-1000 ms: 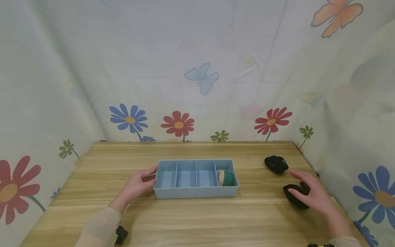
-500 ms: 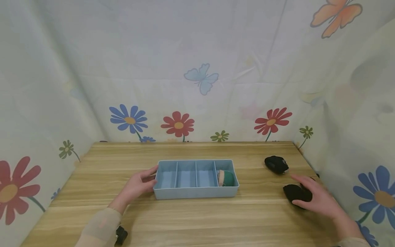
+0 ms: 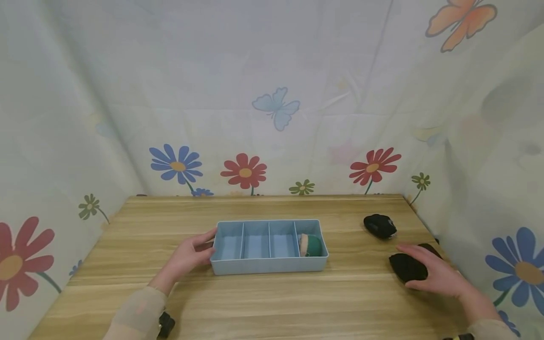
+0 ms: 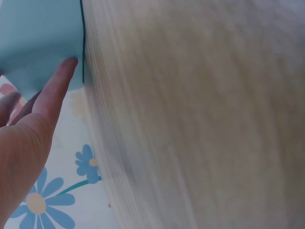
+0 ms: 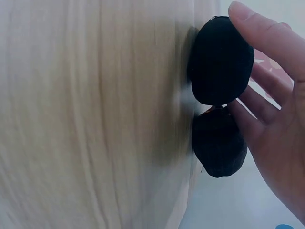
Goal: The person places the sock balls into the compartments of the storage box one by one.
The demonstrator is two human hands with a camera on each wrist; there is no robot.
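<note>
My left hand (image 3: 189, 257) holds the left end of a light blue tray (image 3: 267, 265) with several compartments, its thumb and fingers at the end wall. In the left wrist view a fingertip touches the tray's blue wall (image 4: 38, 43). A small green and beige rounded thing (image 3: 313, 245) sits in the rightmost compartment. At the right, my right hand (image 3: 442, 278) grips a black, soft-looking rounded bundle (image 3: 405, 267) on the table, thumb on its near side, fingers on the far side. The right wrist view shows this bundle (image 5: 221, 62) with another black lump (image 5: 219, 143) below it.
Another black lump (image 3: 379, 226) lies farther back on the wooden table (image 3: 272, 307). A dark thing (image 3: 430, 249) shows partly behind my right hand. Flower-printed cloth (image 3: 272, 141) hangs round the back and sides of the table.
My right hand has come down and closed in around the near black bundle, its fingers now against the far side. The left hand and the tray stay where they were.
</note>
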